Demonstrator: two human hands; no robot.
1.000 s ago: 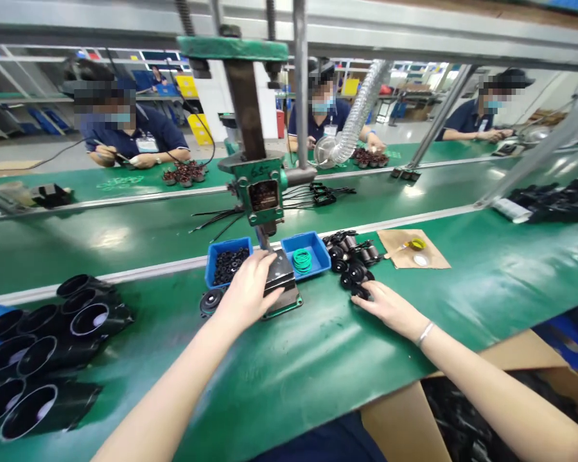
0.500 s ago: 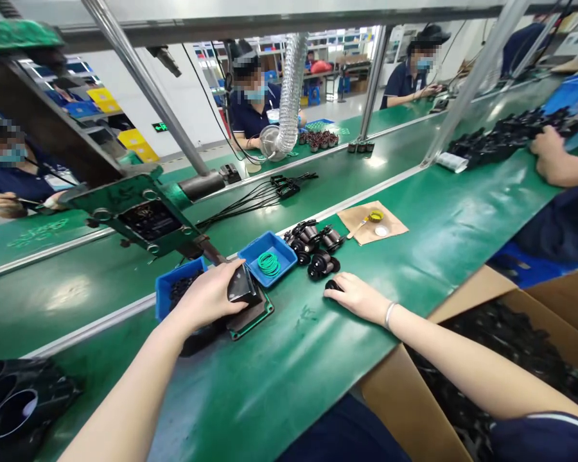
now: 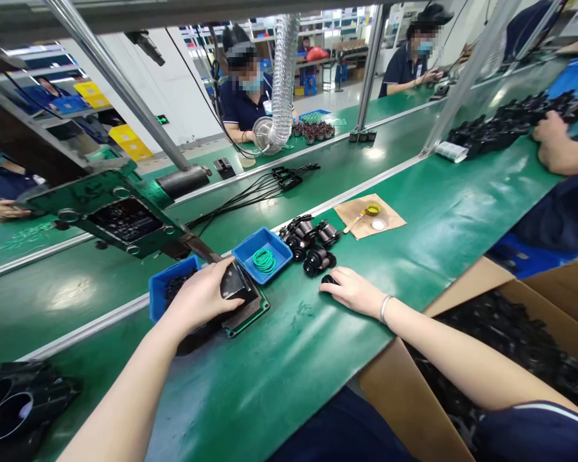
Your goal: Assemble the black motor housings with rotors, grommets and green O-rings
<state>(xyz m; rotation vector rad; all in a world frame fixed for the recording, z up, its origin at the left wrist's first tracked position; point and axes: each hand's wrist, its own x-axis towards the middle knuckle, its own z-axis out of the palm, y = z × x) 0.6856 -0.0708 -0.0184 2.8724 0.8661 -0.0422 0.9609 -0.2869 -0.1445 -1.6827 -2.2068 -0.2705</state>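
Observation:
My left hand (image 3: 203, 292) is wrapped round a dark metal block (image 3: 236, 282) that stands on the flat base of the green press (image 3: 120, 215). On the bench to the right, my right hand (image 3: 354, 292) is closed on a small black round part (image 3: 328, 279), mostly hidden under the fingers. Just beyond it lie several black spools with dark windings (image 3: 318, 259). A blue tray (image 3: 262, 253) holding green rings (image 3: 264, 261) sits between the hands. Behind my left hand is another blue tray (image 3: 160, 295) with small black parts.
Brown paper (image 3: 388, 221) carries a brush (image 3: 355, 221) and a yellow pot (image 3: 373, 209). Black housings (image 3: 19, 404) stand at the lower left. A cardboard box (image 3: 395, 391) of black parts is at the lower right. Co-workers sit across the bench; another person's hand (image 3: 553, 131) is far right.
The view has shifted slightly, so the bench things appear a little further left and higher. Both hands keep their holds, with hardly any movement relative to the bench.

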